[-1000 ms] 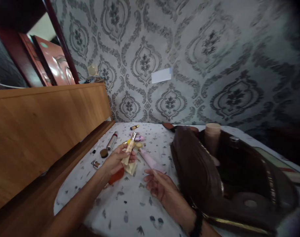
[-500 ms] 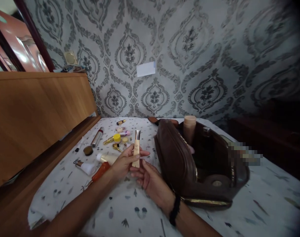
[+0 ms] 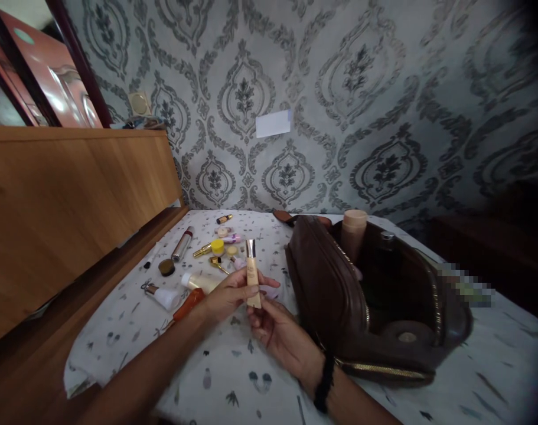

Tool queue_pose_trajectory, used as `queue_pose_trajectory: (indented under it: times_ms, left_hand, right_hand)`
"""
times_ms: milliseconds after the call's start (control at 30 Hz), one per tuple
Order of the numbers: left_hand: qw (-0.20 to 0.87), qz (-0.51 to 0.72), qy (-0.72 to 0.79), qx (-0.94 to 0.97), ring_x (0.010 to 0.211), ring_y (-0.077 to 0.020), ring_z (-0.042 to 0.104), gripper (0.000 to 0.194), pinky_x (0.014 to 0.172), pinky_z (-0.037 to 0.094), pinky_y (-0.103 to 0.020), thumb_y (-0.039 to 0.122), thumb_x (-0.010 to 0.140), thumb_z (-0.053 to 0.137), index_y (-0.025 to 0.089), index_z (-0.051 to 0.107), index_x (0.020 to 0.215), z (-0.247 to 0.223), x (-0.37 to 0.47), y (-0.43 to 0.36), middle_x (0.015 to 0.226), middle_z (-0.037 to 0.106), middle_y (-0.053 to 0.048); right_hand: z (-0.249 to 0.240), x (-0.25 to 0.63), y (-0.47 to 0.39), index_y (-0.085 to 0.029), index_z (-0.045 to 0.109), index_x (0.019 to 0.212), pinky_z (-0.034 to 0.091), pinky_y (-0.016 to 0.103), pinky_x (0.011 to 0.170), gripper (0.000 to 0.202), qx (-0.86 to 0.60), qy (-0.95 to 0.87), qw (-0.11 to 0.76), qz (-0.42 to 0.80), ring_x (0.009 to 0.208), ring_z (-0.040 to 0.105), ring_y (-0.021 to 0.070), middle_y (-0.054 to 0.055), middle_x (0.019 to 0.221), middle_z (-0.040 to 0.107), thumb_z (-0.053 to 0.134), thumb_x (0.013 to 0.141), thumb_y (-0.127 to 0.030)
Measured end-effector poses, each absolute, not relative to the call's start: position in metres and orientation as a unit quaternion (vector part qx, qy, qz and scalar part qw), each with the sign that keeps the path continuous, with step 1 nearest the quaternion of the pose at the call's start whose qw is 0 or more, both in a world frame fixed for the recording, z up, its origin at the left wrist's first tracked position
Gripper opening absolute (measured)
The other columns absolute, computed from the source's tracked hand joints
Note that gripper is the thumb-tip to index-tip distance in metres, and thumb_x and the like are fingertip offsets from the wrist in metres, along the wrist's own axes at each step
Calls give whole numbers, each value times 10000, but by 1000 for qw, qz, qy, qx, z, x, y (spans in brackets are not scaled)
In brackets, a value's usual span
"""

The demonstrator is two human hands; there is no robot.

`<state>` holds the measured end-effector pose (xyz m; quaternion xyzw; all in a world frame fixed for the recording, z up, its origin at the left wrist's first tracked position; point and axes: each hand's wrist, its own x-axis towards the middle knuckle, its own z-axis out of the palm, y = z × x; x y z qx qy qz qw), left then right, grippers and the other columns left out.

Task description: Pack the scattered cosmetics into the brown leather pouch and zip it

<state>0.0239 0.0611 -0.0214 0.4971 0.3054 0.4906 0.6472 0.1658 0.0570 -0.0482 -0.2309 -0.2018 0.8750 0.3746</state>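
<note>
A beige cosmetic tube (image 3: 252,273) with a shiny silver cap stands nearly upright between my hands, cap end up. My left hand (image 3: 233,290) grips it by the lower half, thumb across the front. Below it, my right hand (image 3: 283,333), with a black band on the wrist, has its fingers curled at the tube's bottom end. To the right of my hands sits a brown leather bag (image 3: 322,283), unzipped and gaping. Inside it stand a tall peach container (image 3: 354,230) and a silver-capped bottle (image 3: 387,236); the rest of the interior is dark.
Left on the patterned sheet (image 3: 224,378) lie a silver tube (image 3: 182,244), a yellow-lidded jar (image 3: 217,246), a brown round jar (image 3: 166,267), a cream tube (image 3: 202,282), a white-bristled brush (image 3: 165,296) and an orange item (image 3: 189,303). A wooden panel (image 3: 82,183) borders the left.
My right hand's fingers have closed in at the tube's lower end. The tube stays in my left hand. The whole view has shifted, so things appear slightly further right.
</note>
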Motion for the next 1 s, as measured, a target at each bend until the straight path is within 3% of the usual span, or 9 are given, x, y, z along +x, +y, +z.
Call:
queue_pose_trajectory:
  times_ms: [267, 433, 500, 767, 1000]
  left_hand:
    - [588, 543, 316, 510, 871, -187, 630, 296, 820, 489, -297, 379, 764, 776, 138, 684, 909, -16, 11, 63, 961, 692, -93]
    - [581, 535, 315, 526, 862, -190, 623, 283, 824, 474, -302, 381, 759, 778, 147, 674, 879, -10, 5, 65, 915, 672, -70]
    - [573, 516, 323, 549, 834, -183, 611, 293, 798, 467, -290, 398, 772, 761, 145, 679, 895, -10, 2, 66, 898, 661, -68]
    - [515, 537, 378, 551, 794, -154, 537, 329, 729, 435, -254, 440, 769, 749, 150, 683, 909, -7, -4, 63, 874, 590, -39]
    - [486, 603, 410, 483, 578, -76, 447, 373, 500, 363, -185, 470, 727, 778, 157, 674, 901, -3, -16, 71, 757, 541, 7]
  right_hand:
    - [-53, 167, 60, -116, 710, 748, 380, 124, 433, 290, -224, -195, 398, 868, 529, 534, 50, 9, 659, 664, 909, 538, -136]
    - [-50, 167, 62, -95, 724, 773, 433, 143, 455, 202, -248, -159, 373, 880, 533, 569, 76, 48, 649, 683, 807, 736, -276]
    - [-49, 167, 63, -92, 720, 764, 433, 142, 447, 226, -247, -147, 368, 884, 499, 555, 70, 45, 616, 675, 802, 747, -302]
    - [-51, 168, 62, -140, 713, 754, 389, 92, 411, 301, -222, -163, 395, 877, 511, 559, 50, 16, 637, 683, 921, 537, -155]
    - [-50, 166, 63, -150, 731, 749, 430, 102, 452, 408, -242, -181, 431, 850, 542, 570, 48, -11, 650, 659, 963, 415, -187]
